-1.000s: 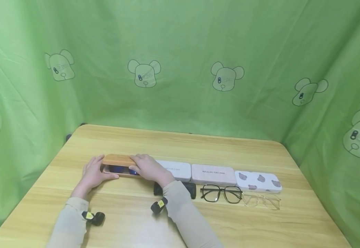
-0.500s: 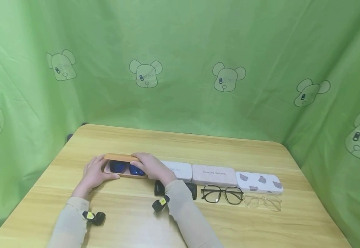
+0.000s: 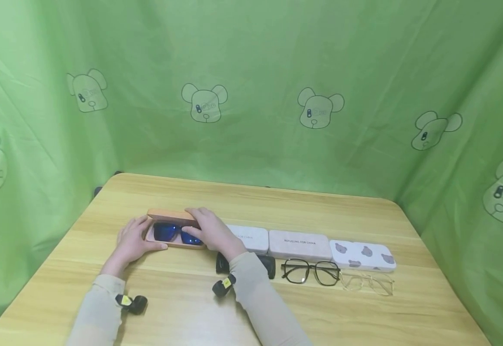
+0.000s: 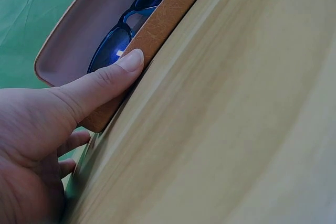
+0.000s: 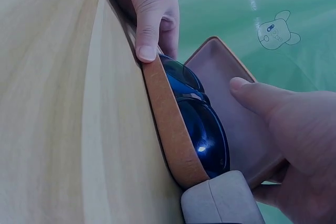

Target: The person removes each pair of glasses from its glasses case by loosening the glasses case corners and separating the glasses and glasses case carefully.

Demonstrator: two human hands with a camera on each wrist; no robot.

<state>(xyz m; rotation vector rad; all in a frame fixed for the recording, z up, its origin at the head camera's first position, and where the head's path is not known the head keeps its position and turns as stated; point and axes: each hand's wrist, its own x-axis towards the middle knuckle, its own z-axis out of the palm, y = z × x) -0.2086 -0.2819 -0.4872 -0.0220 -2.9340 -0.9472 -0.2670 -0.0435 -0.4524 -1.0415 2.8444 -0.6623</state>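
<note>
A brown glasses case (image 3: 180, 245) lies at the left of the table with its lid raised. Inside sit sunglasses (image 5: 202, 129) with dark blue lenses, seen in all three views. My left hand (image 3: 132, 240) grips the left end of the case's base, thumb on the front wall. The lid (image 5: 231, 98) is held by my right hand (image 3: 212, 233); its thumb presses the pale lining and other fingers are behind, partly hidden.
Right of the brown case stand a white case (image 3: 253, 236), a pinkish case (image 3: 299, 244) and a bear-print case (image 3: 361, 254). In front lie black-framed glasses (image 3: 311, 268), pale thin-framed glasses (image 3: 366, 276) and a dark object (image 3: 266, 264) partly behind my right sleeve.
The lid has swung up and back under my right hand, from slightly raised to well raised, exposing more of the sunglasses. My left hand stays on the base.
</note>
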